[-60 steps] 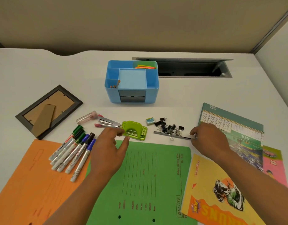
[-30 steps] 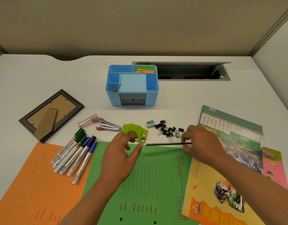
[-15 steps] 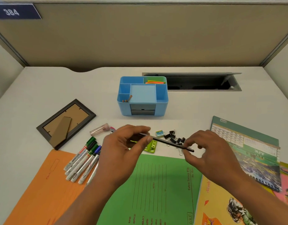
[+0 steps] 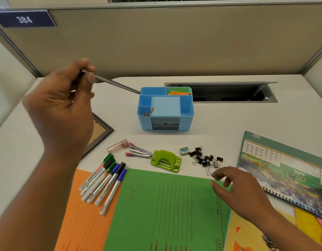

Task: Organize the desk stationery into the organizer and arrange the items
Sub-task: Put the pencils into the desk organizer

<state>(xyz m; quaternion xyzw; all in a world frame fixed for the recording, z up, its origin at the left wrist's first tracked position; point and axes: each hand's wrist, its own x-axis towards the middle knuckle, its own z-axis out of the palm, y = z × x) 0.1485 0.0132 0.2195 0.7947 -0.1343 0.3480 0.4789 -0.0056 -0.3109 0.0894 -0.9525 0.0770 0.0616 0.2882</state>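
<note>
Pinches a thin dark strip [image 4: 116, 84] (possibly a ruler seen edge-on; cannot tell) between thumb and fingertips of the left hand [image 4: 62, 105], high above the left part of the desk [image 4: 229, 124]. Holds its long axis on a slant: near end up and to the left inside the grip, far end pointing down and to the right. Brings the tip to the back-left corner of the blue organizer [image 4: 145, 122], at the rim of the back-left compartment; cannot tell whether tip and rim touch.

Hovers the right hand [image 4: 234, 189] over the upper right corner of the green folder [image 4: 165, 214], fingers loosely spread and bent, gripping nothing, just on the near side of the scattered black binder clips [image 4: 205, 159].

Lying on the desk between organizer and folder: a pink-handled stapler [image 4: 138, 152], a green hole punch [image 4: 165, 161] touching its right end, and a small eraser [image 4: 184, 150] beside the clips. Fanned across the edge of the orange folder [image 4: 80, 214]: a row of markers [image 4: 104, 178], caps pointing up and to the right. At the far right, a spiral calendar [image 4: 283, 169]; behind the left forearm, partly hidden, a picture frame [image 4: 102, 136].
</note>
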